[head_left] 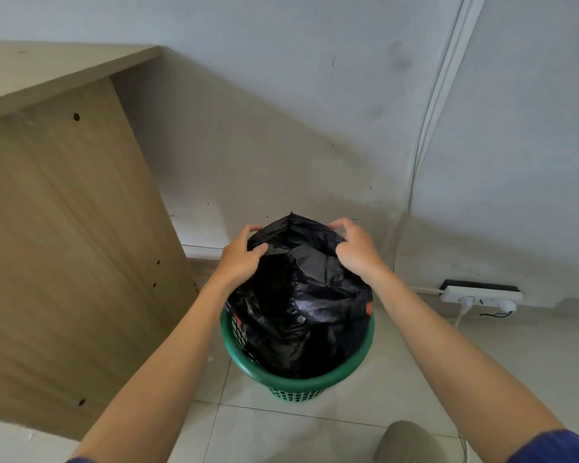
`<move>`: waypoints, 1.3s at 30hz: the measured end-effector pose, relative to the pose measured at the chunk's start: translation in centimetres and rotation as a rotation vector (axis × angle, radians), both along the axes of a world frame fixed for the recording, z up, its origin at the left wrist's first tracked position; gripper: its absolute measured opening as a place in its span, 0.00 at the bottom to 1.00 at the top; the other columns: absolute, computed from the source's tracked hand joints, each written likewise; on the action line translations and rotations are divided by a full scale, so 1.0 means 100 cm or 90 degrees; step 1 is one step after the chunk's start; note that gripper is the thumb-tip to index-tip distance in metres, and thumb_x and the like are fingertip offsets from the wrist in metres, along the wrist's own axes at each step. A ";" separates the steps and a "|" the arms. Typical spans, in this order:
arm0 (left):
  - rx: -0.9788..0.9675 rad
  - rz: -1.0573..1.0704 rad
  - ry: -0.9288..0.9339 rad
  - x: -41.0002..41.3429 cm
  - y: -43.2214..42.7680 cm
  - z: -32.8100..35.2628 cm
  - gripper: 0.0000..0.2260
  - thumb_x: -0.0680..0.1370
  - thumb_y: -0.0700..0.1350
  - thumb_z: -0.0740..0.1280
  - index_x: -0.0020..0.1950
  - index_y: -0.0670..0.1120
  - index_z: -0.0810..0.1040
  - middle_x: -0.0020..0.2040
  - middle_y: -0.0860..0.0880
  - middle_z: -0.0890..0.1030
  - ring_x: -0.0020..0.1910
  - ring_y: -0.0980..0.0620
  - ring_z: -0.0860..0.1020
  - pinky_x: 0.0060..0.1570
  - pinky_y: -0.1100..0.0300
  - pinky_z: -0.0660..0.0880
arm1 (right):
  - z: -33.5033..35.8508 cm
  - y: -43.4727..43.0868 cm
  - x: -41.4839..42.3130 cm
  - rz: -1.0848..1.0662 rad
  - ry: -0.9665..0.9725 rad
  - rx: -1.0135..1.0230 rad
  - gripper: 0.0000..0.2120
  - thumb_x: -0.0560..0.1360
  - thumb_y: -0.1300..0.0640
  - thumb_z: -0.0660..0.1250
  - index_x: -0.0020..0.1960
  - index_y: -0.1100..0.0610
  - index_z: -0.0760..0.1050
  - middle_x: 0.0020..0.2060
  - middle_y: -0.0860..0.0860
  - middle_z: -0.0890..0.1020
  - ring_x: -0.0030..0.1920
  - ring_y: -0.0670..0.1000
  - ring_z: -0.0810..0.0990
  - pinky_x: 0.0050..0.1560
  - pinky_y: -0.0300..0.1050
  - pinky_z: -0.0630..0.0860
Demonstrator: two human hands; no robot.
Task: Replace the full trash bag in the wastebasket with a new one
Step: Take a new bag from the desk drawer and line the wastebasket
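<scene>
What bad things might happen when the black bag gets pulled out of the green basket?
The black bag looks thin and crinkly, and each hand, left hand and right hand, pinches only its top edge, so it might rip or slip. The bag fills the green basket snugly, so the light basket may lift up too and tip over. If anything spills, it could land near the power strip on the floor to the right.

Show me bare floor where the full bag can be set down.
Free: tiles right of the green wastebasket, short of the power strip, and tiles in front of it, left of the foot. Crowded: the left, where the wooden desk panel stands close.
</scene>
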State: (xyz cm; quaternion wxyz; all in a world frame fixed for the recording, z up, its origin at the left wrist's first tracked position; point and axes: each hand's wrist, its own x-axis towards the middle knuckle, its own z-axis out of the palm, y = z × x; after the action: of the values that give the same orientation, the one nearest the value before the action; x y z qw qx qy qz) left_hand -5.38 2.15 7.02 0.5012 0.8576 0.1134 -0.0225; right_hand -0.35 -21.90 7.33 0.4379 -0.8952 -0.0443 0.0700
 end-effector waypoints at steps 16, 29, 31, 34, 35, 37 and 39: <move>0.139 0.066 0.053 0.071 0.037 -0.081 0.06 0.84 0.48 0.64 0.54 0.45 0.75 0.53 0.46 0.79 0.48 0.48 0.77 0.42 0.57 0.70 | -0.087 0.002 0.087 0.037 0.069 -0.172 0.18 0.84 0.47 0.61 0.38 0.51 0.78 0.37 0.51 0.81 0.46 0.58 0.81 0.44 0.48 0.74; 0.035 -0.085 0.033 0.052 0.043 -0.107 0.06 0.80 0.52 0.71 0.50 0.50 0.82 0.48 0.55 0.85 0.50 0.60 0.81 0.54 0.59 0.75 | -0.108 -0.011 0.093 -0.021 0.231 0.012 0.23 0.79 0.42 0.69 0.48 0.64 0.86 0.45 0.61 0.87 0.48 0.60 0.85 0.50 0.48 0.79; 0.040 -0.067 0.020 0.048 0.041 -0.106 0.07 0.81 0.51 0.70 0.52 0.49 0.83 0.48 0.57 0.84 0.47 0.66 0.78 0.49 0.68 0.73 | -0.101 -0.020 0.085 -0.015 0.206 -0.061 0.30 0.77 0.32 0.65 0.39 0.59 0.84 0.36 0.57 0.85 0.42 0.57 0.85 0.44 0.48 0.76; 0.044 -0.045 0.011 0.041 0.038 -0.107 0.07 0.81 0.50 0.70 0.53 0.49 0.83 0.47 0.58 0.83 0.44 0.68 0.75 0.44 0.74 0.70 | -0.090 -0.037 0.072 -0.015 0.195 -0.135 0.35 0.71 0.24 0.64 0.32 0.58 0.75 0.28 0.53 0.80 0.33 0.53 0.80 0.39 0.49 0.74; 0.051 -0.042 0.008 0.040 0.037 -0.107 0.07 0.81 0.50 0.70 0.53 0.48 0.83 0.46 0.56 0.83 0.43 0.68 0.76 0.43 0.74 0.70 | -0.085 -0.042 0.067 -0.002 0.184 -0.165 0.34 0.69 0.24 0.66 0.30 0.56 0.69 0.25 0.51 0.73 0.29 0.51 0.75 0.35 0.49 0.68; 0.063 -0.037 -0.001 0.038 0.035 -0.106 0.07 0.81 0.50 0.70 0.53 0.49 0.83 0.46 0.55 0.83 0.43 0.66 0.76 0.41 0.73 0.70 | -0.077 -0.053 0.058 0.038 0.173 -0.231 0.34 0.65 0.24 0.69 0.32 0.54 0.62 0.26 0.49 0.64 0.28 0.51 0.66 0.34 0.47 0.59; 0.075 -0.038 -0.008 0.035 0.034 -0.105 0.08 0.81 0.51 0.70 0.54 0.48 0.83 0.46 0.53 0.83 0.43 0.64 0.76 0.42 0.70 0.72 | -0.069 -0.062 0.047 0.047 0.187 -0.245 0.34 0.65 0.27 0.73 0.32 0.54 0.61 0.26 0.49 0.62 0.28 0.51 0.63 0.35 0.47 0.57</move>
State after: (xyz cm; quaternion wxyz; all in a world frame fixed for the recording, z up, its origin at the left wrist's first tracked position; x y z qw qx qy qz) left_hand -1.86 5.50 -3.49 0.4498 0.8886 0.0859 -0.0256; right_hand 4.36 -28.14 0.40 0.2582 -0.9401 0.0012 0.2226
